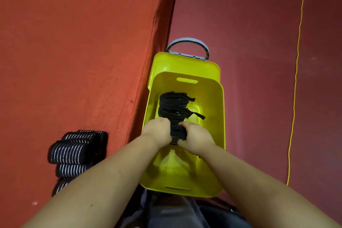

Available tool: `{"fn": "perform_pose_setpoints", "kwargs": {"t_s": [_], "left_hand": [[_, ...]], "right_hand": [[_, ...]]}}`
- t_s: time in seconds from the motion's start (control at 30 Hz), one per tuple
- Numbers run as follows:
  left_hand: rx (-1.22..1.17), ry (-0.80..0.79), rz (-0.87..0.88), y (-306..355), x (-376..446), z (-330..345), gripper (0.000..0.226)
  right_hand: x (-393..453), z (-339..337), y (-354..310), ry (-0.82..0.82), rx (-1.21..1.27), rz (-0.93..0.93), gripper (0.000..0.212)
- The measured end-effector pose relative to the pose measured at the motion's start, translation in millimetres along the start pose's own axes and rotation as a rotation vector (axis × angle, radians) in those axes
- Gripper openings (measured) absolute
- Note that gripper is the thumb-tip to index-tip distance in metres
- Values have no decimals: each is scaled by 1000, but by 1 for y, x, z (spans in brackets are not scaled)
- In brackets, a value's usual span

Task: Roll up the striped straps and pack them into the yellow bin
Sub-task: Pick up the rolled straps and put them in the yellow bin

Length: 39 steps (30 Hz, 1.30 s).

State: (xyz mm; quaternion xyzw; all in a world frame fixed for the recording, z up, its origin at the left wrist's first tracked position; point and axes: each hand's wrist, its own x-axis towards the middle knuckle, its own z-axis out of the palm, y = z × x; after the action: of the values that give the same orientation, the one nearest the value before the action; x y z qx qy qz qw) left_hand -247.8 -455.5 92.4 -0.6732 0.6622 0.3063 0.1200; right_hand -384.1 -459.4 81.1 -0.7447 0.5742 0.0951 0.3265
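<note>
Two hands meet inside the yellow bin (212,135), both closed around one rolled striped strap (178,133) held between them: the left hand (157,132) grips it from the left side, the right hand (194,138) from the right, fingers curled over the roll. That strap sits at the near end of a row of rolled straps (174,106) lying along the left part of the bin floor, their loose black ends pointing right. The bin stands on a dark red floor (259,42), pressed against the edge of an orange-red mat (74,42). A second yellow piece, seemingly a lid (185,63), stands just behind the bin's far wall, and a grey curved handle (187,42) shows beyond it. On the mat to the left, well apart from the bin, lies a cluster of black straps with white stripes (72,152), rolled and resting side by side. A thin yellow cord (296,79) runs along the floor on the right. Dark clothing (175,213) of the person shows at the bottom edge, below the bin. No brand, label or writing can be read on the bin, the straps or anything else in view.
</note>
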Motion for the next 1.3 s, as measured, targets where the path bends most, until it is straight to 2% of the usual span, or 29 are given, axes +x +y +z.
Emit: {"fn": "perform_pose_setpoints", "kwargs": {"t_s": [0.17,0.37,0.57,0.83,1.13,1.23,1.3], "left_hand": [[-15,61,-30,3,-11,-4,28],[94,-101,-11,2,-25,-4,21],[112,-152,-67,4,-11,24,30],[10,-76,-245,-2,12,51,35],[-26,0,-210,-11,15,69,32],[-63,-44,-250,-8,12,65,36],[-62,-80,-273,-3,7,60,48]], "right_hand": [[-17,-4,6,77,-7,-49,51],[-28,1,4,-78,-82,-87,48],[-7,27,6,-82,-182,4,51],[5,55,2,46,-95,83,43],[7,71,8,55,121,151,38],[6,69,9,50,106,159,45],[2,64,10,80,55,154,52]]}}
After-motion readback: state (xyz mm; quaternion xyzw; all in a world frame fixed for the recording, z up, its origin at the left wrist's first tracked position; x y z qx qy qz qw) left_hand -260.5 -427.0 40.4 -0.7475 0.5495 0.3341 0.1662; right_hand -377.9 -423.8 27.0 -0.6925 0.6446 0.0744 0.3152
